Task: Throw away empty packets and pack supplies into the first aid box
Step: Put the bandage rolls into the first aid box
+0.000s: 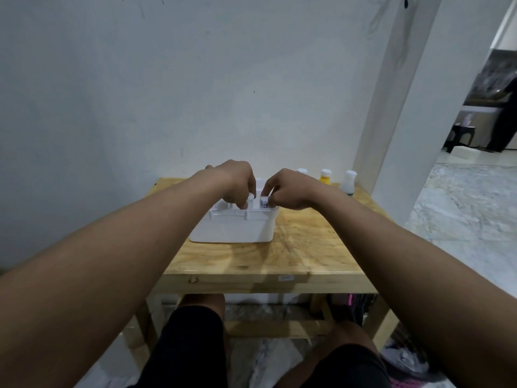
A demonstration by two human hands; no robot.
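A white first aid box point(235, 228) stands open in the middle of the wooden table point(293, 256). My left hand point(237, 180) reaches into the box from above and pinches a small white-capped item point(251, 198). My right hand point(288, 189) hovers over the box's right rim, fingers closed on a small white packet with blue print point(263, 202). What lies inside the box is hidden by its wall and my hands.
Three small bottles stand at the table's back right: a white cap point(302, 171) behind my right hand, a yellow bottle point(325, 176) and a white bottle point(349, 182). A white wall rises behind the table; a doorway opens at the right.
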